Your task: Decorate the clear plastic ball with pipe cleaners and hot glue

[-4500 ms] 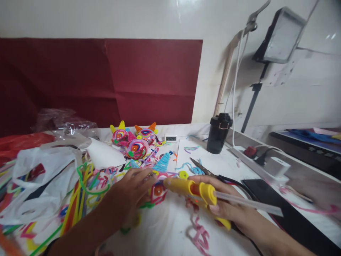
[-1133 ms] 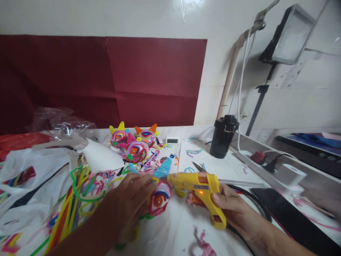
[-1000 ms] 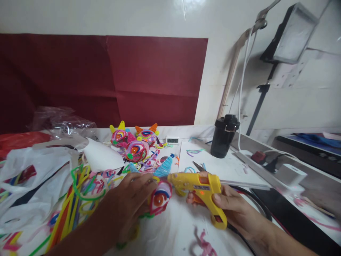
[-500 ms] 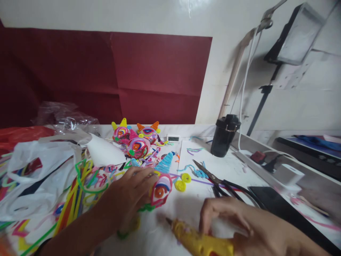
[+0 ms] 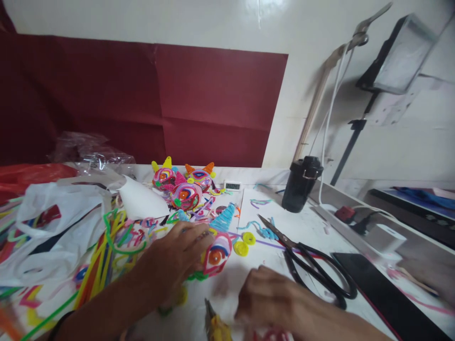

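My left hand (image 5: pixel 174 258) lies on the white table (image 5: pixel 295 227), its fingers holding an eye-shaped pipe-cleaner piece (image 5: pixel 216 253) with an orange centre and a pink outline. My right hand (image 5: pixel 270 298) is low at the bottom edge and blurred, with its fingers curled downward. Just left of it lies a yellow glue gun (image 5: pixel 216 327), nozzle pointing away from me. Whether the right hand still grips the gun cannot be told. Pink pipe-cleaner bits (image 5: pixel 270 334) show under that hand.
Black scissors (image 5: pixel 309 270) lie to the right, beside a flat black device (image 5: pixel 373 284). A black cup (image 5: pixel 302 184), a small clock (image 5: pixel 232 185) and finished pipe-cleaner masks (image 5: pixel 185 189) stand further back. Loose pipe cleaners (image 5: pixel 106 246) and plastic bags (image 5: pixel 53 222) fill the left.
My right hand has brought the glue gun away from the eye piece, down to the near edge of the table. The scissors are now uncovered. My left hand has stayed on the piece.
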Tool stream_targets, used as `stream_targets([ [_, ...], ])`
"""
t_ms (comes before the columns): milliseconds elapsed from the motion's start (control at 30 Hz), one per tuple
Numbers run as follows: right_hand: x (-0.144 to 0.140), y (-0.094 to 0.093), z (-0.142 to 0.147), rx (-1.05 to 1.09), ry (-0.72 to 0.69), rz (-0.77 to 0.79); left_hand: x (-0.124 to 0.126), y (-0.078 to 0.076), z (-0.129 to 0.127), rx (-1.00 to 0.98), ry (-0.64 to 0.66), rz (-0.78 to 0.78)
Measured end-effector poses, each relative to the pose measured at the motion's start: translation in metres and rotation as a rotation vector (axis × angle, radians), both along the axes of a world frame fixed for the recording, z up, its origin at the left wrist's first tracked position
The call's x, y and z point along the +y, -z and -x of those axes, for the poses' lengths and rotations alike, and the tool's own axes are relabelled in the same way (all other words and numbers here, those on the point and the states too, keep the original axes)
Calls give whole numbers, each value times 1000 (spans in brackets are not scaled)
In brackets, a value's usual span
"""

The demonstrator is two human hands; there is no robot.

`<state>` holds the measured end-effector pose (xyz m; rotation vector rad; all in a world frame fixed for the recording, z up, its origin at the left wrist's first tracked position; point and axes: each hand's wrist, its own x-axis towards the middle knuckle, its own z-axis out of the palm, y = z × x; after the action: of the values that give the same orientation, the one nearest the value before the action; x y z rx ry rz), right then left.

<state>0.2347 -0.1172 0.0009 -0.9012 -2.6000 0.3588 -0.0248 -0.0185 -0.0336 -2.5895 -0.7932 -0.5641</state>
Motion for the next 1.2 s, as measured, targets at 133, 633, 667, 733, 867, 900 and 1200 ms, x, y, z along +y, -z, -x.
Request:
stream_targets([
  [133, 26, -12, 4, 99, 161, -115, -3, -1, -1, -9, 21, -16],
  [633, 71, -3, 19, -78, 167, -437, -7, -3, -4, 33, 15, -74],
  [667, 71, -3, 19, -99, 163, -473, -7, -3, -4, 31, 16, -71],
  [733, 71, -3, 20, -131, 152, -521, -7, -3, -4, 12, 23, -68],
  [867, 71, -5, 19, -171, 146, -534, -5, -1, -3, -58, 67, -61],
  [900, 71, -5, 19, -180, 146, -533, -5, 1, -3, -76, 72, -54],
  [1200, 72, -6, 15, -201, 144, -521, -10, 8, -2, -142, -3, -41],
])
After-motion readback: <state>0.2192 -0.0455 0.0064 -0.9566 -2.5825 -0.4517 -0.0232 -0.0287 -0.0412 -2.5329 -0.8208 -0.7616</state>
